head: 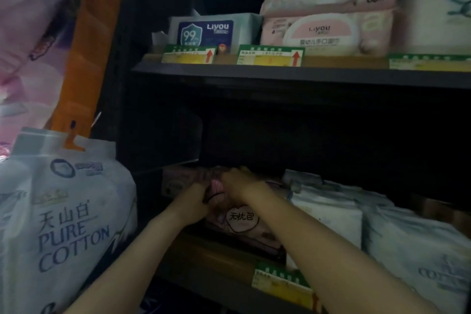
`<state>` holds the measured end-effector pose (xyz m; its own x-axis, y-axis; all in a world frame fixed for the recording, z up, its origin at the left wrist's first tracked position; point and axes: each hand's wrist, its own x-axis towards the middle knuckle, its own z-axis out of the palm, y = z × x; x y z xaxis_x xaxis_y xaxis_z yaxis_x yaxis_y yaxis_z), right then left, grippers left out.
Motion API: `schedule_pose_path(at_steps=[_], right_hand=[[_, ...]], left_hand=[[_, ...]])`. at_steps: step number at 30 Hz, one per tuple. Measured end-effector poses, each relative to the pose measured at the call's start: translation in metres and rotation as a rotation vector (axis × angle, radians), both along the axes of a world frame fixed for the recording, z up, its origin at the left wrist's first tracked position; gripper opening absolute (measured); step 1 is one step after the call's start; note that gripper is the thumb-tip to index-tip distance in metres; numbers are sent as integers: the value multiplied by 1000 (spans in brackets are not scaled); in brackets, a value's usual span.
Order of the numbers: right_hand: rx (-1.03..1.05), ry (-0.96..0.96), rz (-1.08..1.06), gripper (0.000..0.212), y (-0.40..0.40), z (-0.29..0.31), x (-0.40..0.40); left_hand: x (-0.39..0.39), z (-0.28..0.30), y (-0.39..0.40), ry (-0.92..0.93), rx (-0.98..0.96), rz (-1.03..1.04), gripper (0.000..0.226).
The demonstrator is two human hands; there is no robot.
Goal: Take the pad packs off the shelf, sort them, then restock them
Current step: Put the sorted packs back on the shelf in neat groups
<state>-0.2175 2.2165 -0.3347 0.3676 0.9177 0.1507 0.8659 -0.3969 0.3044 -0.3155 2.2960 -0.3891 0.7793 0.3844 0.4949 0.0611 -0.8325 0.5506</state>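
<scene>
Pad packs point(242, 219) are gripped on the lower shelf point(216, 257) by the left hand point(192, 201) and right hand point(237, 181), fingers curled round them, so removal or restocking seems unfinished.

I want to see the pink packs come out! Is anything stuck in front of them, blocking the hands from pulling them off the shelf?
Nothing visible blocks them. The left hand and right hand already grip the pink packs, and the shelf front toward the person is open. White packs sit beside them, on the right.
</scene>
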Motion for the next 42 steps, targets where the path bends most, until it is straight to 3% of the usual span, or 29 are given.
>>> schedule_pose_path(at_steps=[9, 16, 20, 23, 26, 29, 37, 42], right_hand=[[66, 4, 42, 87, -39, -2, 22], [-42, -54, 45, 86, -37, 8, 6], [-55, 62, -110, 69, -82, 47, -1], [-125, 151, -200, 59, -131, 56, -11], [-146, 106, -246, 71, -157, 34, -7], [-55, 159, -231, 77, -163, 15, 15], [58, 246, -80, 65, -190, 10, 28], [65, 214, -61, 65, -196, 11, 28]], left_hand=[[19, 9, -27, 105, 79, 20, 38], [11, 9, -26, 152, 127, 60, 65], [13, 17, -36, 145, 242, 71, 67], [22, 28, -62, 262, 454, 63, 80], [41, 33, -88, 347, 623, -1, 84], [52, 34, -102, 422, 552, -17, 88], [54, 47, -124, 630, 581, 234, 94], [50, 58, -138, 679, 615, 361, 86]])
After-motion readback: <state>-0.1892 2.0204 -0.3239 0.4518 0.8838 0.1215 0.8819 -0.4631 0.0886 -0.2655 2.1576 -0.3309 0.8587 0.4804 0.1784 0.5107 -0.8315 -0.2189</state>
